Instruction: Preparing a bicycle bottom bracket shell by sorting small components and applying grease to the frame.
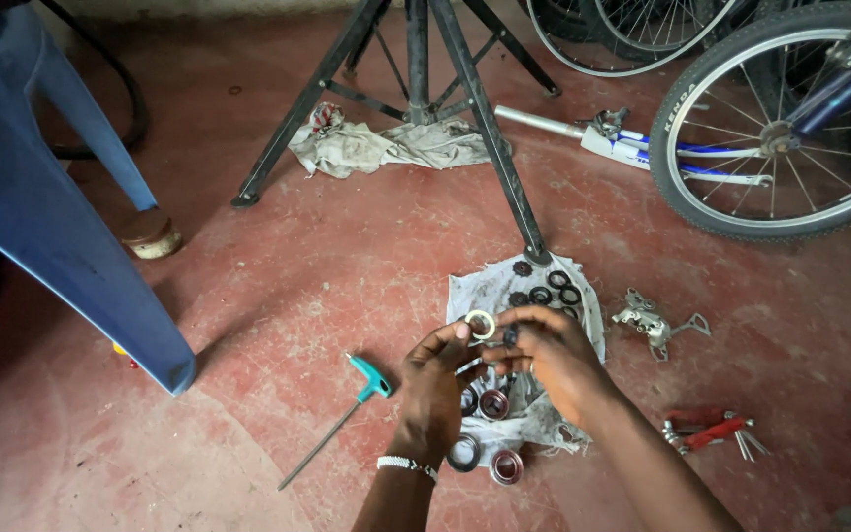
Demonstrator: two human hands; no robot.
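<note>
From the head camera, the left hand (435,379) pinches a small pale metal ring (481,323) between thumb and forefinger, fingers closed snugly on its rim, held above the soiled white rag (492,288) spread on the red concrete floor (327,286). The right hand (554,355) meets it from the other side, its fingers curled tight around a small dark part (509,337) just beside the ring; what that part is cannot be told. To handle this well, I judge the ring should be kept level and gripped only by its edge, over the rag so a dropped piece lands among the others. On the rag lie about five small black rings (544,291) at the far end and four larger round bearing cups (494,404) near the wrists. One teal-handled T-shaped hex key (371,379) lies to the left, one red folding multi-tool (706,432) to the right, one silver derailleur (650,320) beyond it.
</note>
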